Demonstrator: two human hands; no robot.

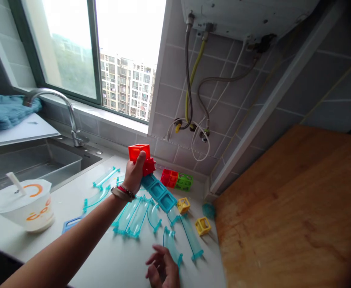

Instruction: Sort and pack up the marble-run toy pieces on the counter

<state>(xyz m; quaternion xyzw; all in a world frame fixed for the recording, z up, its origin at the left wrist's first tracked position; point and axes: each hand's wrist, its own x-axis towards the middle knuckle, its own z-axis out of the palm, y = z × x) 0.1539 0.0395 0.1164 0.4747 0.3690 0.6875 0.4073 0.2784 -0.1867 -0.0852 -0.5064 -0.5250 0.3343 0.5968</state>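
My left hand (134, 176) reaches over the counter, closed around red cube blocks (138, 151), its thumb pressed against them. Just beyond its fingers a row of blue cube blocks (159, 193) slants down to the right; whether it is joined to the red blocks I cannot tell. My right hand (165, 267) is low at the front, fingers loosely bent and apart, with nothing seen in them. Closest to it lies a curved clear-teal track piece (172, 245). Straight teal track pieces (133, 216) lie side by side under my left wrist.
Two yellow cube blocks (203, 226) and a red-and-green block row (177, 179) lie toward the right and back. A drink cup with a straw (28, 204) stands at left, before the sink (73, 170) and faucet (70, 114). A wooden board (283, 208) borders the right.
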